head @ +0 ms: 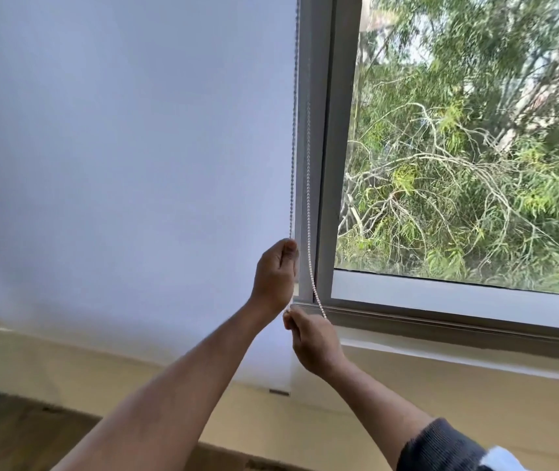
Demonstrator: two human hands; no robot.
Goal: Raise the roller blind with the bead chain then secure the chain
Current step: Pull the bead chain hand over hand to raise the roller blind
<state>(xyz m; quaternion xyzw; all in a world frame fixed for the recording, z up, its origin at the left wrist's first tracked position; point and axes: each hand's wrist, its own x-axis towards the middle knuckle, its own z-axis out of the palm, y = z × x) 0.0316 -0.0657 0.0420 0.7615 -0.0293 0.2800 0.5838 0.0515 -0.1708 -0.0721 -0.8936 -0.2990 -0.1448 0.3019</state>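
Observation:
A white roller blind (128,158) covers the left window pane, and its bottom bar (278,391) hangs below the sill. The bead chain (308,185) runs down in two strands along the blind's right edge, in front of the grey window frame. My left hand (275,277) is closed around the left strand at about sill height. Just below it, my right hand (312,341) pinches the chain where the right strand curves down into it. Both arms reach up from the bottom of the view.
The uncovered right pane (468,137) shows green trees outside. A grey window frame (326,158) and sill (458,321) run beside and below it. A beige wall (475,396) lies under the sill, with dark floor at the lower left.

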